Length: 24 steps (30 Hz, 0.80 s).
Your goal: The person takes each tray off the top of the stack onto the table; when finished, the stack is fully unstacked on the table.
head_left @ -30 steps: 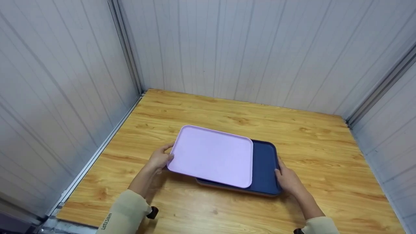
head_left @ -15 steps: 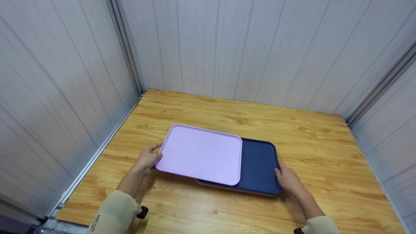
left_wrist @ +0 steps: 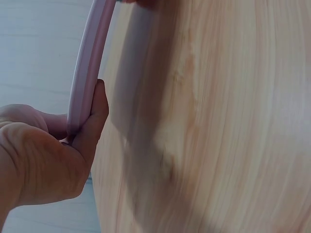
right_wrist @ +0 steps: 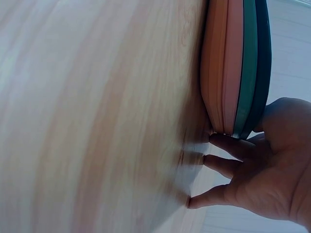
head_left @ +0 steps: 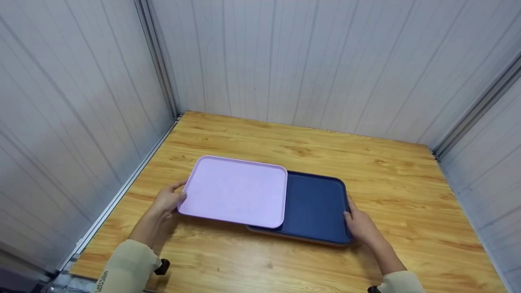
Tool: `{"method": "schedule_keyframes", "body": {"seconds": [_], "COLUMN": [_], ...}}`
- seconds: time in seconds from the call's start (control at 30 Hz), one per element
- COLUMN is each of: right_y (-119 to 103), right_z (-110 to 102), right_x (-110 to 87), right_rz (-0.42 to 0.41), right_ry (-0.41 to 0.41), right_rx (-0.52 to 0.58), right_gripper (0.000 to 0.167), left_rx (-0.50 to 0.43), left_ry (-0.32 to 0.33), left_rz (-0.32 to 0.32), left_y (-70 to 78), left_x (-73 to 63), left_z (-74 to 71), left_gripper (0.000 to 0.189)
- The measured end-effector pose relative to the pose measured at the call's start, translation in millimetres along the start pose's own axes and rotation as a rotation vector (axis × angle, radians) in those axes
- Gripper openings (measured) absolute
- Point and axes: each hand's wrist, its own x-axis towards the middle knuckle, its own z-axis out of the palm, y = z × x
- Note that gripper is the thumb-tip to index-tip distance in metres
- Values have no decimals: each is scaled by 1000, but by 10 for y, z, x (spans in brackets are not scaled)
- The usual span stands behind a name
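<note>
A lilac rectangular tray [head_left: 236,191] is in my left hand [head_left: 167,200], thumb over its left short edge and fingers beneath. The left wrist view shows that hand [left_wrist: 53,150] gripping the rim, the tray's edge raised off the wood. Its right part overlaps a navy tray [head_left: 315,205], the top one of a stack. Orange [right_wrist: 214,73], pink [right_wrist: 233,73] and green [right_wrist: 249,73] rims show under the navy one in the right wrist view. My right hand [head_left: 360,221] rests against the stack's right end, thumb at the navy rim, the other fingers extended and spread down the side to the table.
The stack sits on a wood-grain table [head_left: 260,264]. Pale panelled walls stand behind [head_left: 260,61], on the left [head_left: 69,101] and on the right. Metal corner posts [head_left: 158,61] join them.
My left hand has drawn the lilac tray leftward, baring more of the navy tray. The right hand and the stack have stayed in place.
</note>
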Motion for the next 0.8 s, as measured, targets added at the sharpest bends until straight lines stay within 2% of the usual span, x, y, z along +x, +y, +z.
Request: {"method": "schedule_keyframes", "body": {"seconds": [0.4,0.63,0.8], "right_y": [-4,-9,-15], "right_z": [-3,0,-9], "right_x": [-11,-20,-14], "right_rz": [2,-4,-3], "right_ry": [0,12,8], "right_rx": [-7,-19,-23], "right_gripper": [58,58,58], "left_rx": [-4,-26,-9], "left_ry": [-19,-23,-18], "left_rz": [5,32,14], "left_y": [-55,-129,-145], "left_x": [27,58,44], "left_z": [-296,-451,-542], "left_gripper": [57,56,57]}}
